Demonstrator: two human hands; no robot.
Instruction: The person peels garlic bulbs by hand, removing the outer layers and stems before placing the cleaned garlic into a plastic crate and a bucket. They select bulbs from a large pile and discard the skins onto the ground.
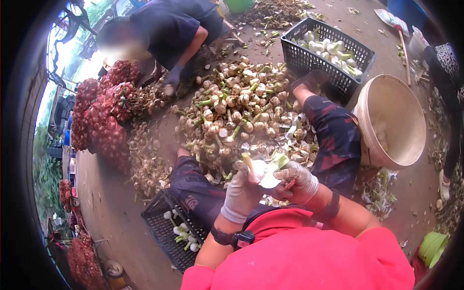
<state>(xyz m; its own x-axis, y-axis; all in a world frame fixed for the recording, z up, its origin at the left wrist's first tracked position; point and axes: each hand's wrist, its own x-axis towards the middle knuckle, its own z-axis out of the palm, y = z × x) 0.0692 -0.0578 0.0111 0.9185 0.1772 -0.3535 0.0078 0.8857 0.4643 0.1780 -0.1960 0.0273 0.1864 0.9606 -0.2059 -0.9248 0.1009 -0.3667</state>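
My left hand point(240, 195), in a pale glove, is closed around a garlic bulb point(257, 169) with a short cut stem, held up over my lap. My right hand point(299, 183), gloved as well, is closed at the bulb's right side, where a loose flap of white and green garlic peel point(276, 166) hangs off. A small reddish object point(289, 184) shows between the right fingers; I cannot tell its kind. Between my legs, just beyond the hands, spreads a large heap of untrimmed garlic point(232, 101) mixed with loose skins.
A black crate point(327, 60) of white garlic stands at the back right, beside a large pale bucket point(392, 121). Another crate point(166, 229) with garlic lies by my left leg. Red mesh sacks point(108, 116) are at left. A co-worker point(169, 34) bends over the heap; another person stands right.
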